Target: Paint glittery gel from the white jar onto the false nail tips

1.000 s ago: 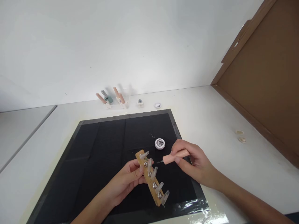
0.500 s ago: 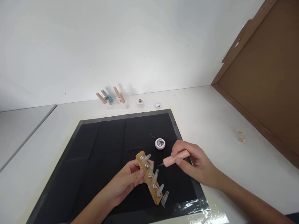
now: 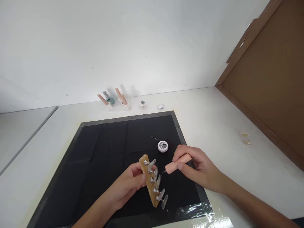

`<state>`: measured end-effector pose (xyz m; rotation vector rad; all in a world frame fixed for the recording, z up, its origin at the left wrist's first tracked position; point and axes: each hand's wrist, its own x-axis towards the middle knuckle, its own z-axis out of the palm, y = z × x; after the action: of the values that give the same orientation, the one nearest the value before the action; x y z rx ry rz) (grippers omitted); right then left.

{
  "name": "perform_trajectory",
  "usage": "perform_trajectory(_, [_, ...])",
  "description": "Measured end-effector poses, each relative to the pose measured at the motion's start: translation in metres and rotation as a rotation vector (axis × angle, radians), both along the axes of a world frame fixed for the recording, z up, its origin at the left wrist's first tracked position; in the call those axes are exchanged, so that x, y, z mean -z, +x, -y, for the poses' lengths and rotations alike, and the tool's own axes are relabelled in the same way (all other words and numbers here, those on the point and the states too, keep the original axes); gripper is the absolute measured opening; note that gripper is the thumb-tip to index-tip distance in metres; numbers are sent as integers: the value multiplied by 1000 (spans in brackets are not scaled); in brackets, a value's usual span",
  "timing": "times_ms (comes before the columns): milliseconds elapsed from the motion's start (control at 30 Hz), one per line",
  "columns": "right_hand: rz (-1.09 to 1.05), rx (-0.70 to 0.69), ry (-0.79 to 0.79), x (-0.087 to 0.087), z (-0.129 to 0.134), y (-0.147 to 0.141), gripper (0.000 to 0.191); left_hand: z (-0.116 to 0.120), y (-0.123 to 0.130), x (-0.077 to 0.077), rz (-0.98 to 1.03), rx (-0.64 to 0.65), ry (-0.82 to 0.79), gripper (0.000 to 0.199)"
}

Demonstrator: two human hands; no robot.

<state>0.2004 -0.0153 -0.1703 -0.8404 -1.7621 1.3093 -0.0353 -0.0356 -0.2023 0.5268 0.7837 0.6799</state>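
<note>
My left hand grips a tan, rough-edged nail tip stand by its left side. Silver pegs run along the stand, carrying several clear false nails. Pinched in my right hand is a nail polish brush with a peach handle. Its dark bristle tip points left and is very close to the middle false nails; I cannot tell whether it touches one. Beyond the stand, a small round pot of silver glitter or foil sits uncovered on the black mat.
Along the wall stand several polish bottles with peach or grey caps, a small grey-topped bottle and a white lid. Two small beige pieces lie at right, near a brown cardboard panel. Shiny tape holds the mat's near corner.
My left hand has tilted the stand, so the false nails now lean more to the side. The brush in my right hand has shifted slightly left and down, nearer to the nails.
</note>
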Motion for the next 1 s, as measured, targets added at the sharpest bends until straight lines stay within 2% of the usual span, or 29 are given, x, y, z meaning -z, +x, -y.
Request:
perform_trajectory(167, [41, -136, 2, -3, 4, -2, 9, -1, 0, 0, 4, 7, -7, 32])
perform_trajectory(400, [64, 24, -71, -2, 1, -4, 9, -2, 0, 0, -7, 0, -16, 32])
perform_trajectory(633, [57, -110, -32, -2, 4, -3, 5, -1, -1, 1, -7, 0, -3, 33])
perform_trajectory(833, [66, 0, -90, -3, 2, -4, 9, -1, 0, 1, -12, 2, -16, 33])
perform_trajectory(1000, [71, -62, -74, -2, 4, -4, 5, -1, 0, 1, -3, 13, 4, 32])
